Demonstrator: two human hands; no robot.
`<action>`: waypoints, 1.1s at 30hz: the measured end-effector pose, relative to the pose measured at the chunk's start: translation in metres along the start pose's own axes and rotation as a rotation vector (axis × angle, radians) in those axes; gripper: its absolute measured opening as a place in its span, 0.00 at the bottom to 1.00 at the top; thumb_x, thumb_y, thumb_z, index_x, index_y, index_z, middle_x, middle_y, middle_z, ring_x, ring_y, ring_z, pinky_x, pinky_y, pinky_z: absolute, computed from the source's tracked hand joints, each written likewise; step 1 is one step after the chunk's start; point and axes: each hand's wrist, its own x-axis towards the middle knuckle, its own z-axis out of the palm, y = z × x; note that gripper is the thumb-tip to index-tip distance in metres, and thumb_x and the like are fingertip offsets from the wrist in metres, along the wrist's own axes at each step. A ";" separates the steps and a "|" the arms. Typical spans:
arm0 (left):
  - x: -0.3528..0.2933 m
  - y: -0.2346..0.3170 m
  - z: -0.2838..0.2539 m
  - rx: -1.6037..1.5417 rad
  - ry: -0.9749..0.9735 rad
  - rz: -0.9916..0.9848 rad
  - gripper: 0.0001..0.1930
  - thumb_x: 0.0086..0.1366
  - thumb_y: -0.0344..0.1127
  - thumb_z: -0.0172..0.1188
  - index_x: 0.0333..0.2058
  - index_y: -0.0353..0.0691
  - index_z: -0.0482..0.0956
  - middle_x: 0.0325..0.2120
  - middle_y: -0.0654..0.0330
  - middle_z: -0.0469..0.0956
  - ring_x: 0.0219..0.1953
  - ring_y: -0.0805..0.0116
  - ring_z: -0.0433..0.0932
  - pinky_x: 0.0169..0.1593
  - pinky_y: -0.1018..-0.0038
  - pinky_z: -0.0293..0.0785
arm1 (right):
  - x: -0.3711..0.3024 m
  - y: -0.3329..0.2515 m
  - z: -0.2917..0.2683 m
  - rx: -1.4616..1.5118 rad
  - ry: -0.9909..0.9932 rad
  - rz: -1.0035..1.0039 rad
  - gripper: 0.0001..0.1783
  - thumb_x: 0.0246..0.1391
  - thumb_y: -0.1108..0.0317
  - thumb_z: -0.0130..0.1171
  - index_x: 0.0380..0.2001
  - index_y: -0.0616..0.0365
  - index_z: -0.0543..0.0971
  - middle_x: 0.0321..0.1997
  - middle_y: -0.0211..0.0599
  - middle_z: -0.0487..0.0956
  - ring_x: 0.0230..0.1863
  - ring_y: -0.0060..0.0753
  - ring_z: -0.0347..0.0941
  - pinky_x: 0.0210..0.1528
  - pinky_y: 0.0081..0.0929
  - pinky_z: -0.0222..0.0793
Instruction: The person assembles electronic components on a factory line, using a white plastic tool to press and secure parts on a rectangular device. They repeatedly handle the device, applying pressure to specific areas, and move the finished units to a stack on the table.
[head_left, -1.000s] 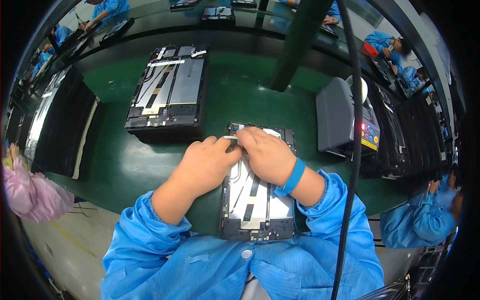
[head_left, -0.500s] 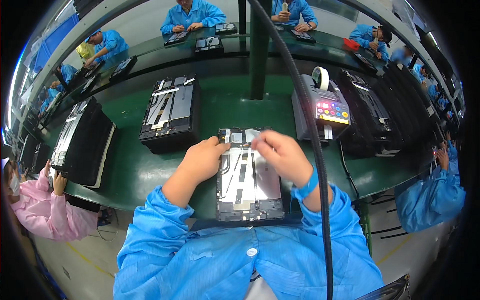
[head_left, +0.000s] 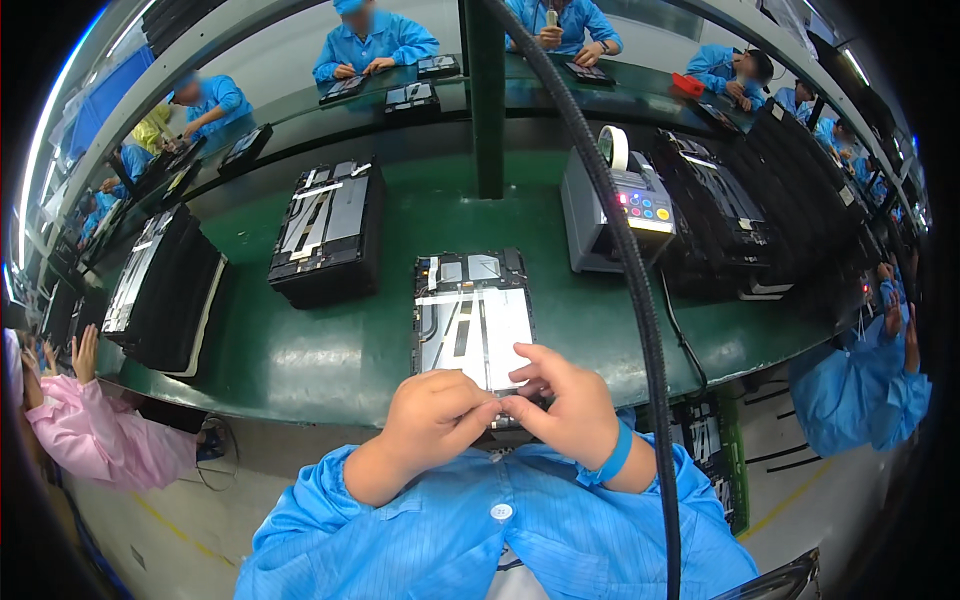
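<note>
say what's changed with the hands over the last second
The bare left hand and right hand moved from the far end of the flat black-and-silver device to its near end, meeting there; any grip is unclear. The grey, boxy tape dispenser stayed put.

I receive one view, from the left of two fisheye cameras worn side by side on the person's head. It faces downward and forward over the blue jacket [head_left: 420, 535]. The left grip [head_left: 435, 412] and right grip [head_left: 572, 398] lie near the lens, just below centre. The counter [head_left: 320, 365] spans the middle field; the co-workers [head_left: 368, 48] opposite register farther off, along the upper edge. Straight edges bend toward the rim.
</note>
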 end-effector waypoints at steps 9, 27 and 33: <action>0.036 -0.058 -0.012 0.249 0.079 -0.107 0.13 0.54 0.40 0.64 0.35 0.39 0.83 0.26 0.56 0.78 0.31 0.55 0.77 0.35 0.65 0.74 | 0.004 0.028 -0.004 0.088 -0.014 -0.052 0.06 0.52 0.69 0.57 0.26 0.60 0.76 0.24 0.37 0.76 0.25 0.31 0.72 0.28 0.27 0.66; 0.046 -0.134 -0.019 0.456 -0.170 -0.354 0.27 0.60 0.46 0.57 0.55 0.38 0.71 0.51 0.51 0.66 0.58 0.49 0.64 0.59 0.55 0.60 | -0.009 0.059 -0.001 0.015 -0.076 0.062 0.31 0.48 0.68 0.62 0.54 0.64 0.64 0.59 0.51 0.67 0.61 0.47 0.63 0.62 0.38 0.60; 0.050 -0.095 0.001 0.513 -0.242 -0.161 0.29 0.59 0.45 0.58 0.56 0.36 0.68 0.57 0.46 0.63 0.65 0.40 0.52 0.64 0.50 0.52 | -0.012 0.058 -0.001 -0.098 -0.135 -0.001 0.39 0.42 0.71 0.69 0.58 0.61 0.62 0.58 0.47 0.67 0.61 0.43 0.63 0.64 0.37 0.58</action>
